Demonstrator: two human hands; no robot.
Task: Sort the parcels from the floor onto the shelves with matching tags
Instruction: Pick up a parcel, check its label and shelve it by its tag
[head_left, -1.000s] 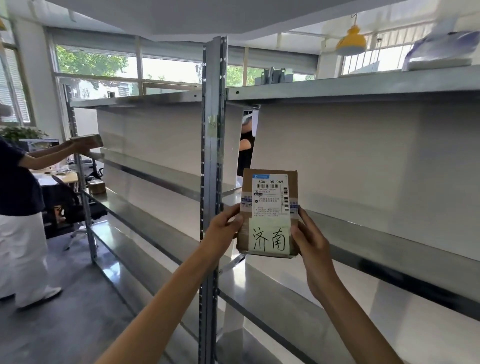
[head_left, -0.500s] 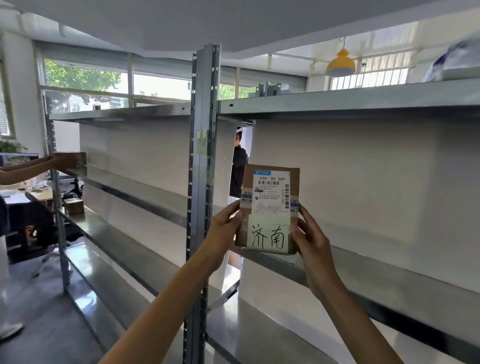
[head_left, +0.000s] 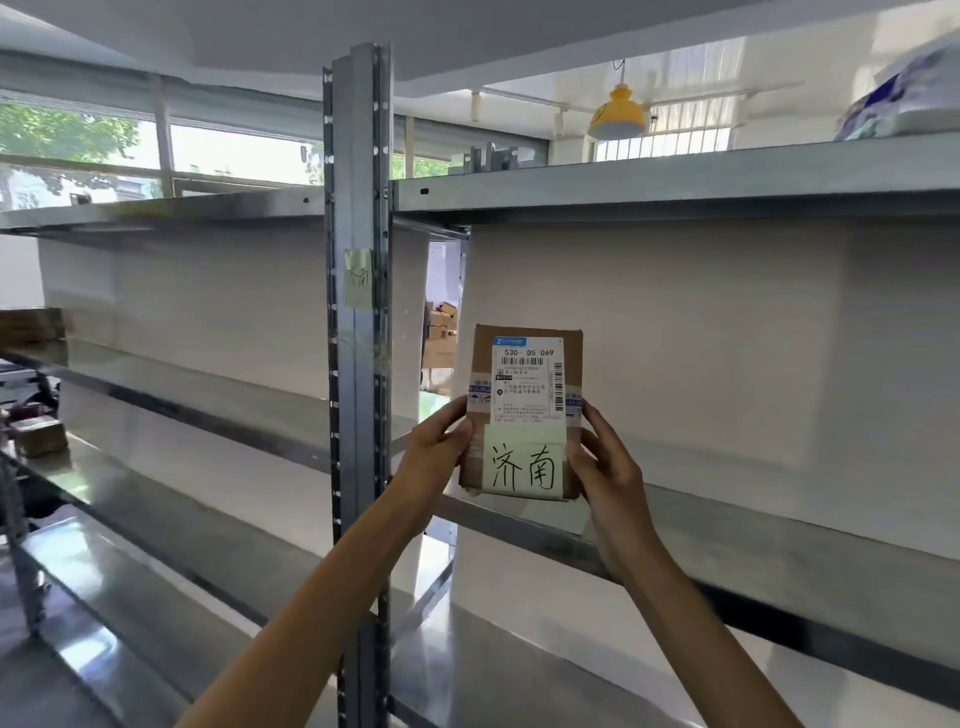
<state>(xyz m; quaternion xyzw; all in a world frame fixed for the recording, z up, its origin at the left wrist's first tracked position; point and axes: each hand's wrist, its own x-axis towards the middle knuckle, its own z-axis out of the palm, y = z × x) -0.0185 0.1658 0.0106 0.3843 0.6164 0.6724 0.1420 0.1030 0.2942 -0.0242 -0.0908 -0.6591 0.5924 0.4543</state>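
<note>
Cardboard parcel (head_left: 524, 410) upright, both hands raised

Both arms are reaching up and forward from the bottom of the view, bare forearms, elbows out of frame. Left forearm is angling up from lower left, right forearm from lower right, converging toward centre. Left hand (head_left: 439, 454) is gripping the left edge of the parcel (head_left: 524, 415), thumb on the front face, fingers wrapping behind. Right hand (head_left: 605, 470) is gripping the right edge, thumb on the front near the tape band, palm facing inward, other fingers hidden behind. Wrists are roughly level, slightly bent back. Parcel is being held upright between both hands.
</note>
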